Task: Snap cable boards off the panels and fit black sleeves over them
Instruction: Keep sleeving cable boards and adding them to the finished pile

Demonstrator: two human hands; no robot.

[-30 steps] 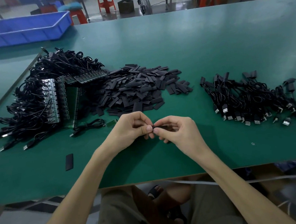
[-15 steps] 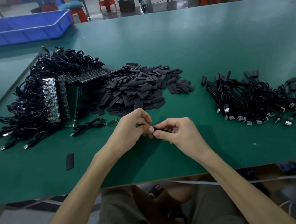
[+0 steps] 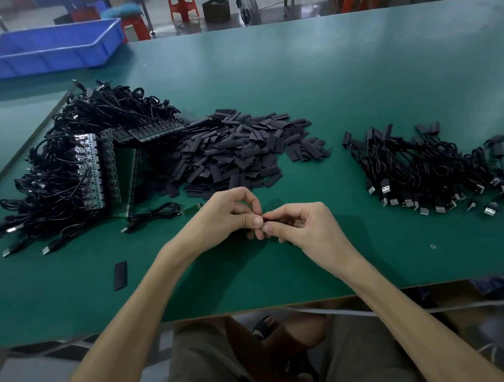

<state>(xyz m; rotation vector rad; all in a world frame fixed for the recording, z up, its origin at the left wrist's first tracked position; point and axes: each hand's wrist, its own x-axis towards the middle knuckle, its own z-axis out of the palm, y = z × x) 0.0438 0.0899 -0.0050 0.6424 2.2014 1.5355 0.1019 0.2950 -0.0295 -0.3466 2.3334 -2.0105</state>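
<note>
Over a green table (image 3: pixel 356 73), left hand (image 3: pixel 228 216) and right hand (image 3: pixel 311 231) meet fingertip to fingertip, both pinching one black sleeve (image 3: pixel 276 219).

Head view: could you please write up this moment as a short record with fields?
left grip: pinches small black sleeve
right grip: pinches the same sleeve, fingertips meeting
middle: heap of flat black sleeves
left: green panels with black cables attached
right: pile of sleeved black USB cables
surface: green table
</note>
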